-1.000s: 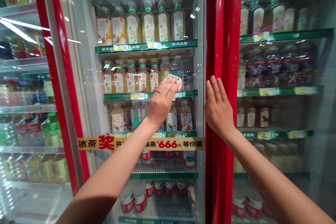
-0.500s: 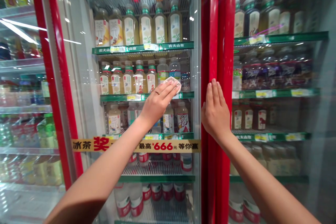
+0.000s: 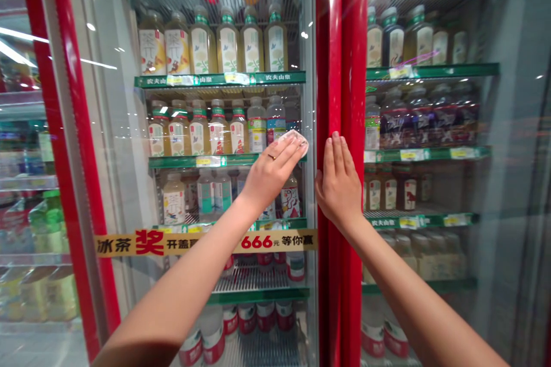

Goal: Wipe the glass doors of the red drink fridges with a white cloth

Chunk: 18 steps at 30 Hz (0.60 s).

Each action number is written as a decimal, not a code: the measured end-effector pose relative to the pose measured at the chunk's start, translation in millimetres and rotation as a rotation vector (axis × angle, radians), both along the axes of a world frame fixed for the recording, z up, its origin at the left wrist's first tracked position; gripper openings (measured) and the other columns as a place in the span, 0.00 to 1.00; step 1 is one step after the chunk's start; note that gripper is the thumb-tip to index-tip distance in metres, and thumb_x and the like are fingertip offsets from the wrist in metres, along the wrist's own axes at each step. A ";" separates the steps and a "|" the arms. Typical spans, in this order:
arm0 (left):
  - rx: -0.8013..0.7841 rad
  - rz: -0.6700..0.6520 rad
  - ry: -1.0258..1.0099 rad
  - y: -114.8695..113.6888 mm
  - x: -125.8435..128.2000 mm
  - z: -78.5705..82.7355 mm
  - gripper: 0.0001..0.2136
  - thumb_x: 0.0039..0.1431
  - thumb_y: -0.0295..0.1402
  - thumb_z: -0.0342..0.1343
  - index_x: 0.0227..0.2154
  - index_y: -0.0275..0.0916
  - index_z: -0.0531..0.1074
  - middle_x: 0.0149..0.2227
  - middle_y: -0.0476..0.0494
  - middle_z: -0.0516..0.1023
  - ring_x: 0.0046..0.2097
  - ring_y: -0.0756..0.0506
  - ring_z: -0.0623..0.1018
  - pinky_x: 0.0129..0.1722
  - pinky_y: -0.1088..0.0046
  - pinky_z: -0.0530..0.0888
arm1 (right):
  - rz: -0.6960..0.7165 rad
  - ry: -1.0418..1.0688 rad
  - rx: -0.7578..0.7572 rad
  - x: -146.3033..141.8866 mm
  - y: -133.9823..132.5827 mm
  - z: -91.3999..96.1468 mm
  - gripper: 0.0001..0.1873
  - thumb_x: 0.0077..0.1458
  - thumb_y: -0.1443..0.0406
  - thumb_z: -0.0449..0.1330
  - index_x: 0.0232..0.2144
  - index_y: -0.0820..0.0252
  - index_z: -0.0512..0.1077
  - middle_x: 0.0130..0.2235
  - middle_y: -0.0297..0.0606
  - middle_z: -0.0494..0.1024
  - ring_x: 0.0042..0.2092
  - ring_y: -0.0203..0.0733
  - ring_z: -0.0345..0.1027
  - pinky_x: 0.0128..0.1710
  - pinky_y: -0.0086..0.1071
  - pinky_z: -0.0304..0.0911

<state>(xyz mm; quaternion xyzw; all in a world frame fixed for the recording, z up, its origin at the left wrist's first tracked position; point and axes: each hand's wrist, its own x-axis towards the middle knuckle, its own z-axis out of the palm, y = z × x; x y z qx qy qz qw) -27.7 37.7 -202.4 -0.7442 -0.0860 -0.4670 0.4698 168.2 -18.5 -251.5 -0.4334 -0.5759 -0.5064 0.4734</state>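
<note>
My left hand (image 3: 275,169) presses a folded white cloth (image 3: 301,142) against the glass door (image 3: 288,83) of a drinks fridge. Its fingers lie together over the cloth, and a thin ring shows on one of them. Most of the cloth is hidden beneath the fingers. Beside it, my right hand (image 3: 340,178) rests flat on the red door frame (image 3: 333,69), fingers stretched upward and nothing held. Behind the glass, bottles of pale yellow tea (image 3: 275,43) stand in rows on green-edged shelves (image 3: 224,78).
A gold sticker strip (image 3: 297,239) with red and black lettering crosses the door below my hands. To the right, a second glass door covers dark purple bottles (image 3: 417,117). Another red frame (image 3: 81,155) and more stocked shelves stand at the left.
My left hand has slid the cloth rightward over the glass, closer to the red frame. The right hand stays on the frame, while the whole view has shifted slightly right.
</note>
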 end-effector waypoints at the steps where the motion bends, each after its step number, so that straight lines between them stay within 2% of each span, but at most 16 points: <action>1: 0.005 0.009 -0.016 0.7 -3.8 2.3 0.28 0.71 0.17 0.47 0.72 0.37 0.66 0.70 0.39 0.75 0.74 0.41 0.71 0.75 0.56 0.71 | -0.005 0.003 -0.008 -0.4 -0.8 -0.2 0.53 0.67 0.71 0.52 0.80 0.54 0.21 0.83 0.42 0.38 0.82 0.56 0.40 0.79 0.59 0.52; 4: -0.026 0.012 -0.103 2.1 1.0 19.5 0.28 0.71 0.16 0.46 0.71 0.37 0.67 0.71 0.39 0.74 0.74 0.40 0.70 0.76 0.54 0.70 | -0.032 0.032 -0.036 -2.0 -4.1 -1.3 0.53 0.67 0.69 0.53 0.80 0.54 0.23 0.83 0.42 0.41 0.82 0.56 0.42 0.79 0.60 0.49; 7: -0.072 0.013 -0.151 -1.0 24.3 32.6 0.27 0.73 0.18 0.46 0.71 0.36 0.67 0.71 0.38 0.73 0.74 0.41 0.70 0.76 0.56 0.68 | -0.080 0.069 -0.039 -2.7 -7.4 -2.6 0.52 0.67 0.68 0.52 0.80 0.53 0.25 0.82 0.42 0.48 0.81 0.56 0.47 0.80 0.63 0.45; 10: -0.061 0.036 -0.093 -5.8 37.5 25.3 0.25 0.73 0.19 0.46 0.70 0.33 0.69 0.71 0.37 0.74 0.74 0.41 0.70 0.76 0.57 0.68 | -0.088 0.064 -0.037 -2.0 -8.8 -3.7 0.52 0.67 0.69 0.51 0.81 0.54 0.25 0.82 0.42 0.49 0.80 0.54 0.48 0.80 0.60 0.46; 14: -0.024 0.043 0.006 -7.6 24.1 7.5 0.26 0.72 0.19 0.48 0.70 0.34 0.69 0.71 0.37 0.74 0.75 0.43 0.70 0.76 0.58 0.70 | -0.083 0.067 -0.031 -0.7 -8.4 -5.3 0.51 0.67 0.70 0.50 0.80 0.54 0.24 0.82 0.42 0.48 0.80 0.51 0.49 0.79 0.55 0.51; 18: -0.039 0.013 -0.043 -5.8 23.3 15.2 0.27 0.71 0.18 0.49 0.71 0.36 0.68 0.71 0.38 0.74 0.75 0.42 0.70 0.76 0.55 0.69 | -0.087 0.062 -0.037 -0.4 -8.3 -7.2 0.52 0.66 0.69 0.51 0.80 0.55 0.25 0.82 0.42 0.47 0.81 0.50 0.47 0.79 0.54 0.50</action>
